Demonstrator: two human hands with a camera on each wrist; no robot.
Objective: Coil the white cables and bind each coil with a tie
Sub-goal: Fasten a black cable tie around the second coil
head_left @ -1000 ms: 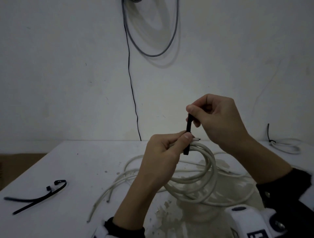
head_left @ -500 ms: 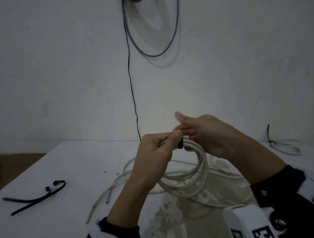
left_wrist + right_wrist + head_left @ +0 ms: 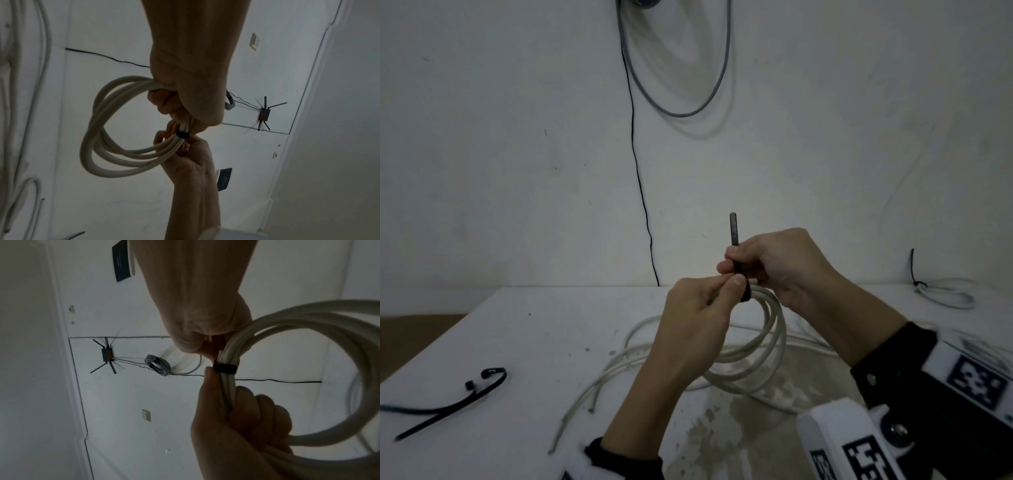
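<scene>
Holding, head view: the left hand (image 3: 698, 329) grips the top of a white cable coil (image 3: 763, 359) above the table (image 3: 524, 342), fingers curled round the bunched loops, thumb laid along them.
Right hand, head view: the right hand (image 3: 780, 267) pinches a black tie (image 3: 734, 233) just above the coil; the tie's free end stands upright over the fingers, its lower part wraps the loops beside the left thumb.
Coil's place, head view: raised over the middle of the table, lower loops hanging toward loose white cable (image 3: 619, 363) that lies on the top.
Left edge, head view: spare black ties (image 3: 465, 397) lie near the table's left edge.
Far right corner, head view: a second white coil (image 3: 945, 294), a black tie round it, rests there.
Wall, head view: a grey cable loop (image 3: 688, 109) and a thin black wire (image 3: 640, 192) hang behind the table.
Left wrist view: the left hand (image 3: 185, 97) is clamped on the coil (image 3: 107, 146); the tie (image 3: 182, 134) forms a snug black band round the strands, the right hand (image 3: 185, 155) just below it with fingers curled at the band.
Right wrist view: the right hand (image 3: 201, 324) has thumb and fingers pressed together at the band (image 3: 225, 367); the left hand (image 3: 242, 415) is wrapped round the strands of the coil (image 3: 329, 321) right beneath it.
</scene>
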